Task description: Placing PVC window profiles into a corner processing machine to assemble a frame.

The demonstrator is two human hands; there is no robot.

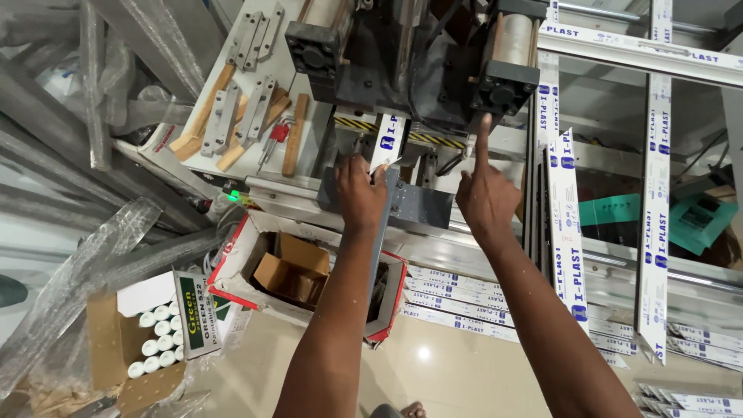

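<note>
The left hand [361,193] closes its fingers around a white profile strip [385,166] standing in the machine [418,62], just above an open red-edged box [306,271]. The right hand [486,200] holds nothing; its forefinger points up, touching the machine's black block [507,89], other fingers curled.

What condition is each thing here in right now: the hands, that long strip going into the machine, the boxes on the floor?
Left hand: closed around the white profile strip, holding it upright in the machine.
Right hand: forefinger stretched out, its tip at the machine's black block.
Red-edged carton: open, flaps up.
Box of white tubes: open, tubes standing on end.
Green light: lit.
Wrapped profiles: leaning upright, film on.
</note>
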